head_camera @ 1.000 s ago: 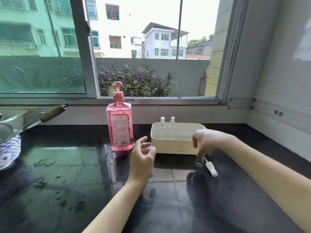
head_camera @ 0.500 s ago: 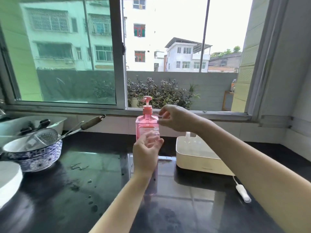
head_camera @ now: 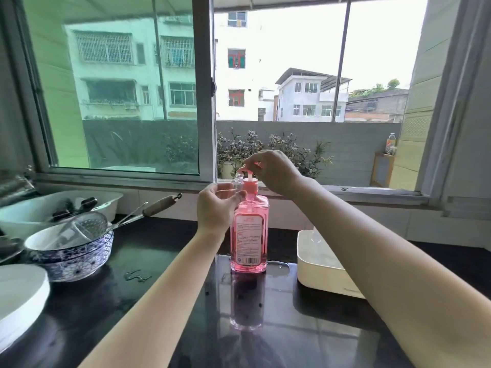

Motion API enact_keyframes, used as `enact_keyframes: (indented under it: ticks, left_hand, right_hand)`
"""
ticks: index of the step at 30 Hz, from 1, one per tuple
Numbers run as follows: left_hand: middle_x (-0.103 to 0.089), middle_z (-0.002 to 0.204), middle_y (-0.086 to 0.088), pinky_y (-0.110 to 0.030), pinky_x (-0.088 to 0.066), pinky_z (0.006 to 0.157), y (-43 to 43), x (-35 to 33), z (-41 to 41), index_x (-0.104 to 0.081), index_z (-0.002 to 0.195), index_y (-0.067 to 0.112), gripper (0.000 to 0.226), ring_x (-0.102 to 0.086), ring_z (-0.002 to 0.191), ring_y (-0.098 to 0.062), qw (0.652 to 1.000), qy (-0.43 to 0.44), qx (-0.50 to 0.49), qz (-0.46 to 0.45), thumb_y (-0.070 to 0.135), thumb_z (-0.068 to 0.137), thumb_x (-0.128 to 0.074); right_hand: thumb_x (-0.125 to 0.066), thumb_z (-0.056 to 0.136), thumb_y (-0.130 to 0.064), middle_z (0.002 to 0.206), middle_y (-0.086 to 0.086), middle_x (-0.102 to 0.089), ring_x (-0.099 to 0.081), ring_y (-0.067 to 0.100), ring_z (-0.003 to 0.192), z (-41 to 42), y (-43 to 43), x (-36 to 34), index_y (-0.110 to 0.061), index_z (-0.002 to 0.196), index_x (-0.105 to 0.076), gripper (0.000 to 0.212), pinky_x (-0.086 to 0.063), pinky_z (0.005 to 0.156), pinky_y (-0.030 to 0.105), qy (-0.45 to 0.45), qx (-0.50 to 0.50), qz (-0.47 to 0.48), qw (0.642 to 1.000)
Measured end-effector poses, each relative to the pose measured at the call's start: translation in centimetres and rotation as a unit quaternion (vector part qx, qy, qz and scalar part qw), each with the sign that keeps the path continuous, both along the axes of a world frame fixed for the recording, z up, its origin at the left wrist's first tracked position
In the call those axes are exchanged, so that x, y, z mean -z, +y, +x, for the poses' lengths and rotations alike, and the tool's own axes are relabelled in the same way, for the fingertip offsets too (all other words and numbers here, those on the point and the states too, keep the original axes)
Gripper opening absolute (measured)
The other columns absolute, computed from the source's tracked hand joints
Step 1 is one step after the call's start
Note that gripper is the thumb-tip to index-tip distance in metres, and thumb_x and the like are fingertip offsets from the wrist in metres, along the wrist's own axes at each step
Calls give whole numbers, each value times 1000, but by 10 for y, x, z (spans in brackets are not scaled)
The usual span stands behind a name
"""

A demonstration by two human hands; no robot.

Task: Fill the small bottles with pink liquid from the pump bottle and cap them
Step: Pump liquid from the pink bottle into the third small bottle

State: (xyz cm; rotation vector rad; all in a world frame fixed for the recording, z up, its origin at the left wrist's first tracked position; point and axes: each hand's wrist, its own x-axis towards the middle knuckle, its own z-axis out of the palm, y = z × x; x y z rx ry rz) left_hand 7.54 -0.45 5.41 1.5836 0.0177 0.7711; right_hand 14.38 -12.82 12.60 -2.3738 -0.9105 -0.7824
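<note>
A pink pump bottle (head_camera: 249,235) stands upright on the black counter (head_camera: 164,266), its label facing me. My left hand (head_camera: 216,205) holds a small clear bottle (head_camera: 238,181) upright, its open neck just under the pump's spout. My right hand (head_camera: 271,171) rests on top of the pump head (head_camera: 247,170), fingers curled over it. A white tray (head_camera: 318,264) sits to the right of the pump bottle; one small clear bottle (head_camera: 316,235) stands in it, mostly hidden by my right forearm.
A blue-and-white bowl (head_camera: 71,253) with a metal strainer (head_camera: 85,229) sits at the left. Behind it is a white tub (head_camera: 106,203) of utensils. A white lid or plate (head_camera: 18,296) lies at the near left edge. A small puddle (head_camera: 279,266) lies beside the pump bottle.
My right hand left the counter and rose onto the pump head. My left hand lifted the small bottle up to the spout. The view tilted up and shifted left.
</note>
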Motion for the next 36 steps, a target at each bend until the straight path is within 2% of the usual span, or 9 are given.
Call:
enact_keyframes:
  ticks: [3,7,13,17,20,23,27,32,36]
  left_hand:
    - [-70,91,-10,-46,-55,81,3,-2,3,-60,85,18,30,-68,86,-27,1000,-5,-9,20,23,63,-79]
    - [-70,88,-11,-46,-56,79,7,1,7,-62,89,13,31,-68,83,-27,999,1,-33,28,21,65,-80]
    - [-70,91,-11,-44,-56,79,11,1,13,-63,93,10,33,-67,85,-24,998,-2,-58,31,19,67,-80]
    - [-71,92,-10,-43,-57,78,11,1,15,-63,97,8,37,-67,86,-23,996,-12,-77,41,23,67,-80]
    - [-71,91,-10,-43,-57,78,11,-1,18,-64,96,9,36,-68,84,-24,995,-14,-85,47,23,68,-79]
    - [-71,90,-10,-41,-57,76,11,-2,20,-65,97,9,34,-68,82,-23,992,-23,-102,73,22,69,-79]
    - [-72,91,-7,-24,-52,69,13,3,22,-67,99,8,35,-65,77,-15,983,-49,-133,115,23,70,-78]
    - [-72,97,-7,0,-43,63,15,5,21,-66,104,7,36,-63,79,-8,980,-48,-138,136,20,72,-76]
    - [-72,100,-8,-14,-48,75,13,1,21,-66,107,7,37,-64,83,-10,981,-56,-140,119,21,74,-75]
  right_hand:
    - [-62,89,-19,107,8,-72,-66,20,91,0,3,-1,-10,103,-72,19,-48,81,29,-5,-2,6,1000]
    - [-62,89,-20,108,8,-72,-59,10,84,1,3,-1,-10,105,-71,21,-46,79,25,0,-10,25,1000]
    - [-62,89,-22,109,10,-70,-63,20,92,3,4,1,-10,106,-71,23,-47,81,29,6,-3,28,1000]
    - [-61,90,-23,109,9,-70,-56,11,84,3,4,2,-11,107,-71,23,-41,77,24,0,1,25,1000]
    - [-60,91,-23,109,8,-71,-59,13,86,1,5,1,-12,106,-71,22,-43,77,24,-9,6,11,1000]
    - [-55,93,-19,101,8,-72,-65,21,86,-3,8,4,-11,101,-73,21,-52,79,32,-26,28,-3,999]
    - [-44,94,-12,76,7,-69,-62,24,65,-4,9,18,-13,86,-72,29,-54,63,33,-30,67,-14,997]
    - [-41,93,-24,88,6,-73,-65,24,73,-16,10,23,-21,100,-71,31,-56,64,34,-27,106,-32,993]
    - [-43,82,-9,107,5,-71,-66,24,86,-19,8,6,-26,116,-66,44,-56,72,33,8,103,-67,992]
